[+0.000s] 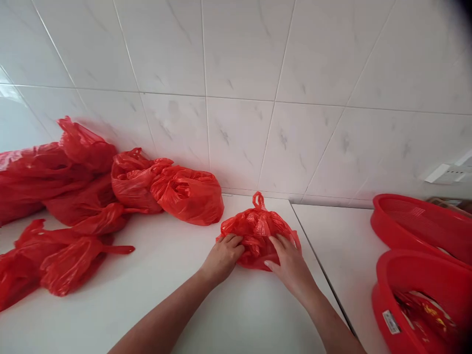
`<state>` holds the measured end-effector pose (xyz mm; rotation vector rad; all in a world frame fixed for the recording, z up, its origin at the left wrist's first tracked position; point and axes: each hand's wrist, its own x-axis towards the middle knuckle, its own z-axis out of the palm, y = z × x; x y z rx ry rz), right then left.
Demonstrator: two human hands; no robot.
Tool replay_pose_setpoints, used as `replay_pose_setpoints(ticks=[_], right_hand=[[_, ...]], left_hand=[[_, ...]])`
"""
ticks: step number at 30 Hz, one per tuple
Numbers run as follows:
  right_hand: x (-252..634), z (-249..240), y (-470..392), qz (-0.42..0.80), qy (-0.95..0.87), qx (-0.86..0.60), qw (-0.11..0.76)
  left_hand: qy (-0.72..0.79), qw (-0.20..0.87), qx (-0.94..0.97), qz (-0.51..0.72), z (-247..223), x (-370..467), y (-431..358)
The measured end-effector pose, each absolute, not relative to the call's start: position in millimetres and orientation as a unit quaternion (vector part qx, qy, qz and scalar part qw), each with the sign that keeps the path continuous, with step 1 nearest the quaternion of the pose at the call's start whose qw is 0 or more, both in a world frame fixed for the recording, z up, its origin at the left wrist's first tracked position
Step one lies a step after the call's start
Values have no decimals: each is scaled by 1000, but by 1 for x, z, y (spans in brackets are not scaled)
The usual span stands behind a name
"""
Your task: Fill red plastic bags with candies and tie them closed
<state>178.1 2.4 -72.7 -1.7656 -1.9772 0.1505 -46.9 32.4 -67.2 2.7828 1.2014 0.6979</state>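
A crumpled red plastic bag [257,227] sits on the white surface close to the tiled wall, one handle loop sticking up at its top. My left hand [225,255] is at the bag's left side, its fingers curled closed over the plastic. On the other side, my right hand [289,265] rests against the bag with thumb and fingers apart, so it looks open. What the bag contains is hidden by the folded plastic.
Several filled red plastic bags [188,194] lie along the wall to the left; a knotted bag [73,265] is nearer the front. At right stand a red perforated basket [387,228] and a red tub [385,290] holding red packets. A seam [320,263] divides the white tabletops.
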Motion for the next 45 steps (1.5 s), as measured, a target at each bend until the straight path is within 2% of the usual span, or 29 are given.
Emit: replay_pose_setpoints(ticks=[7,13,18,26,32,37,45], right_hand=[[183,-99,29,83,-673,-639,363],[173,-94,29,28,-677,-593,435],[132,-75,51,85,-682,-576,442],[116,-65,114,248,-542,-613,519],[158,-47,64,373,-440,-557,598],[184,-51,0,414,-373,-558,615],[195,-77,-36,450,-350,-577,585]], left_hand=[[496,15,850,177,-77,-26,72],[559,24,811,172,-79,-18,106],[583,40,788,193,-87,-13,105],[602,50,764,226,-95,-15,102],[632,82,738,221,-97,-9,128],[638,104,720,253,-86,-3,141],[524,95,757,377,-88,-20,57]])
